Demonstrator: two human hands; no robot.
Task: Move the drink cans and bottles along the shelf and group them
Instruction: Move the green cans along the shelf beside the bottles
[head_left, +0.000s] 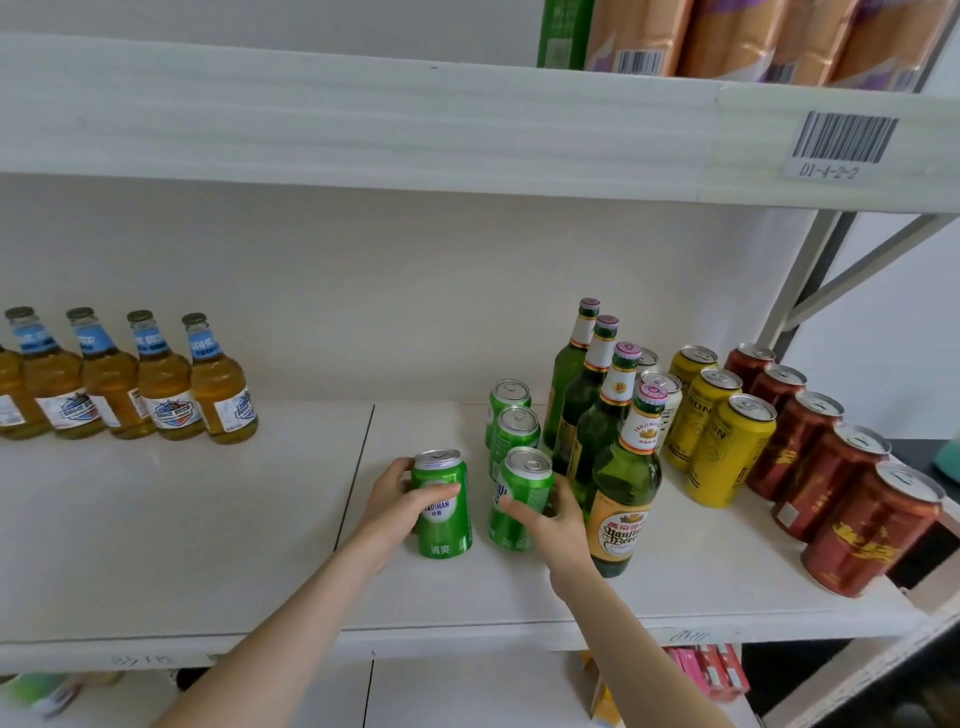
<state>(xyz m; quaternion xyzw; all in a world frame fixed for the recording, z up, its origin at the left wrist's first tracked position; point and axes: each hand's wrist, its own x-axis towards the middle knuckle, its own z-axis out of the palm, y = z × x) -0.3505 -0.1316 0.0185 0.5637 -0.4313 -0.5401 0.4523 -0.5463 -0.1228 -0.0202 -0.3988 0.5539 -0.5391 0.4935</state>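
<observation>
My left hand (400, 493) grips a green can (442, 512) standing on the white shelf (208, 545) near its front middle. My right hand (553, 514) wraps a second green can (519, 496) just to the right, tilted slightly. Behind it two more green cans (511, 415) stand in a line. Right of them comes a row of green glass bottles (623, 499), then yellow cans (724, 447) and red-brown cans (852, 525). Amber bottles with blue labels (161, 384) line the back left.
An upper shelf (363, 119) with a barcode label (841, 140) hangs overhead, carrying packaged goods (727, 36). A metal upright and brace (810, 275) stand at the right. Lower shelf goods (711, 670) show beneath. Bare shelf lies between the amber bottles and my left hand.
</observation>
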